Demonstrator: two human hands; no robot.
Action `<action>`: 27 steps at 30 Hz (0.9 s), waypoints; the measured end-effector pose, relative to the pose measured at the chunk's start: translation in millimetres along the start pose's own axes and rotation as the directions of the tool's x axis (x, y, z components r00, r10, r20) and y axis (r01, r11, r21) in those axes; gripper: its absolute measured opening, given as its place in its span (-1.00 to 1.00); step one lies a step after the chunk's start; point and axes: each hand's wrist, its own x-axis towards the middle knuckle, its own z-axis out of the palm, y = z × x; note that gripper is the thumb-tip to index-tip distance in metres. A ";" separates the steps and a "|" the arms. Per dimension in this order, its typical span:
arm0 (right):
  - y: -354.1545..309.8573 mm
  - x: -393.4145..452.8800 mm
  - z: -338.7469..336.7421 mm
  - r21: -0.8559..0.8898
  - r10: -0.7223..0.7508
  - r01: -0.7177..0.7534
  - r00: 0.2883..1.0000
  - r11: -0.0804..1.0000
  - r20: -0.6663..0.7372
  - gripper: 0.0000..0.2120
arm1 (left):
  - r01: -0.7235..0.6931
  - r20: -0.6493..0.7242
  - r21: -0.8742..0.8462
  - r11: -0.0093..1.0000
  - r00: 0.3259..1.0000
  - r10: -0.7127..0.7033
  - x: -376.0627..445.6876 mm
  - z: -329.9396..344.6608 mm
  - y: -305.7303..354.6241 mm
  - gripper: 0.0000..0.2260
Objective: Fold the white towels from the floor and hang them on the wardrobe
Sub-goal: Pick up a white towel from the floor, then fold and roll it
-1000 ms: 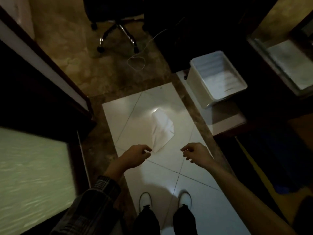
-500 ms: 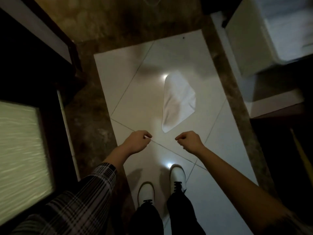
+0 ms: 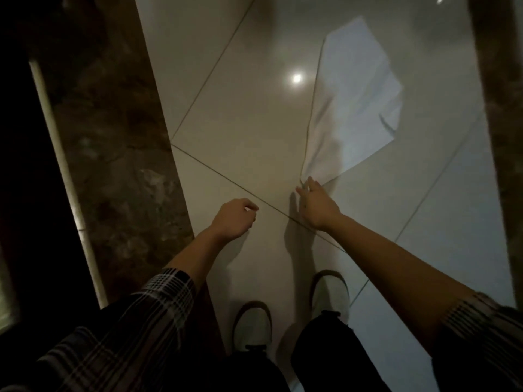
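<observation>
Reaching further down than a moment ago, the right hand (image 3: 317, 206) now touches the near corner of the white towel (image 3: 353, 100) on the tiled floor (image 3: 240, 114) with straight fingers, while the left hand (image 3: 233, 219) hangs loosely curled, holding nothing.

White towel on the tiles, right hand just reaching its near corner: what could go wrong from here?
1. The right hand reaches only the near corner of the white towel; lifted by it, the crumpled cloth may drag on the floor.
2. The left hand is off the towel.
3. Dim light and glare may hide edges.
</observation>
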 end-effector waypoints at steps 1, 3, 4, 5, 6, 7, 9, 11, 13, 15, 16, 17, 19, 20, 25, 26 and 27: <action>0.9 6.2 6.4 -0.035 0.003 -0.003 1.000 0.999 -0.001 -0.48 | 0.002 -0.004 -0.020 1.000 1.000 -0.002 4.8 4.3 -4.4 -0.73; -0.2 12.6 19.3 -0.074 0.032 -0.034 0.999 0.997 -0.020 -0.45 | 0.014 -0.005 -0.053 0.998 1.000 -0.014 13.6 12.0 -12.6 -0.75; -2.2 13.8 26.1 -0.078 0.049 -0.052 0.998 0.996 -0.049 -0.43 | 0.020 -0.006 -0.066 0.998 1.000 -0.021 17.1 14.7 -15.8 -0.75; -4.0 14.7 32.0 -0.073 0.065 -0.071 0.994 0.995 -0.088 -0.42 | 0.024 -0.007 -0.074 0.997 1.000 -0.025 20.0 16.8 -18.3 -0.75; -5.4 16.2 37.0 -0.044 0.083 -0.089 0.988 0.995 -0.131 -0.40 | 0.026 -0.006 -0.075 0.997 1.000 -0.027 22.1 18.2 -20.8 -0.75; -6.0 17.3 40.0 0.006 0.104 -0.104 0.981 0.995 -0.167 -0.40 | 0.025 -0.004 -0.067 0.997 1.000 -0.025 23.5 19.6 -22.9 -0.75; -5.8 20.3 40.0 0.100 0.115 -0.094 0.968 0.990 -0.223 -0.43 | 0.012 0.002 -0.031 0.999 1.000 -0.011 24.4 21.2 -25.9 -0.75; -3.6 21.7 33.7 0.158 0.150 -0.111 0.954 0.981 -0.260 -0.52 | -0.004 0.010 0.003 1.000 1.000 0.004 22.0 21.7 -26.5 -0.75; -1.0 18.4 23.8 0.270 0.255 -0.163 0.900 0.949 -0.354 -0.65 | -0.025 0.011 0.030 0.999 1.000 0.024 17.1 19.2 -23.8 -0.74; -0.6 6.4 9.6 0.327 0.304 -0.156 0.828 0.932 -0.472 -0.74 | -0.048 0.008 0.049 0.998 0.999 0.048 6.6 14.9 -16.2 -0.73; -0.8 -2.1 1.5 0.359 0.303 -0.119 0.799 0.926 -0.518 -0.74 | -0.063 0.002 0.053 0.997 0.998 0.063 -0.7 12.2 -10.6 -0.73; -1.0 -11.9 -6.9 0.374 0.284 -0.069 0.779 0.925 -0.559 -0.73 | -0.079 -0.006 0.053 0.995 0.997 0.080 -10.1 9.2 -3.5 -0.73; -6.0 -37.0 -28.4 0.420 0.257 0.024 0.758 0.907 -0.599 -0.73 | -0.112 -0.023 0.053 0.992 0.993 0.114 -33.2 2.3 15.0 -0.72; -9.6 -51.1 -40.4 0.452 0.248 0.065 0.763 0.889 -0.597 -0.73 | -0.132 -0.030 0.055 0.990 0.991 0.133 -46.2 -2.2 26.4 -0.72; -26.8 -133.0 -118.4 0.518 0.171 0.225 0.774 0.825 -0.609 -0.68 | -0.265 -0.014 0.148 0.953 0.963 0.270 -112.5 -37.1 94.4 -0.69; -30.9 -151.6 -136.9 0.516 0.149 0.244 0.781 0.821 -0.607 -0.70 | -0.290 -0.016 0.172 0.941 0.955 0.297 -126.0 -46.0 109.5 -0.67; -35.6 -170.1 -155.4 0.510 0.121 0.261 0.791 0.820 -0.600 -0.73 | -0.316 -0.026 0.191 0.929 0.945 0.326 -140.1 -55.0 125.0 -0.65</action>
